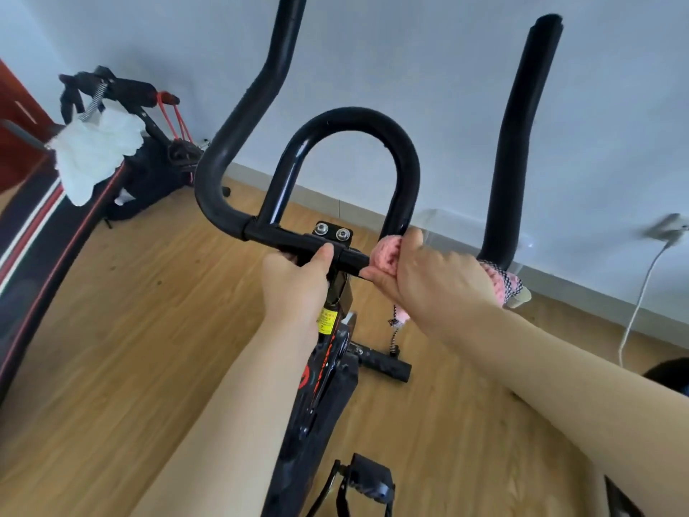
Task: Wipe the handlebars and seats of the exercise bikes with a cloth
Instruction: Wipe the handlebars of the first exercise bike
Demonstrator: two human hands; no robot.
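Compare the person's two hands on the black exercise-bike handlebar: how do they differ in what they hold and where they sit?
The left hand grips the bare black crossbar of the handlebar near the central clamp, with no cloth; the right hand holds a pink knitted cloth wrapped on the bar. The left hand sits by the stem; the right sits further right, at the foot of the inner loop. Both close around the same crossbar.
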